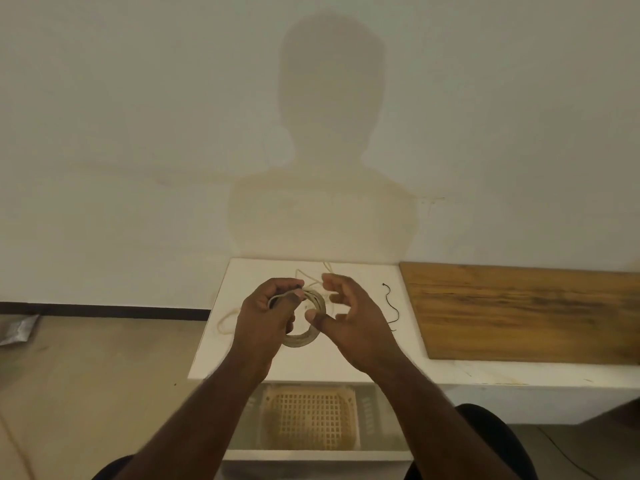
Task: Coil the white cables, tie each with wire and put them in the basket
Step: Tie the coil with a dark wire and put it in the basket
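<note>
My left hand (pixel 268 315) grips a round coil of white cable (pixel 306 337) at its left side, holding it above the white table (pixel 311 362). My right hand (pixel 349 315) is at the coil's right side with fingers curled and spread, thumb touching the ring. Loose white cable (pixel 225 322) trails off to the left and behind the hands. A thin black tie wire (pixel 393 308) lies on the table to the right of my right hand. The cream mesh basket (pixel 310 419) sits low in front of the table, between my forearms.
A wooden board (pixel 526 311) lies on the ledge to the right. A plain wall rises behind the table. A silver packet (pixel 19 330) lies on the floor at far left.
</note>
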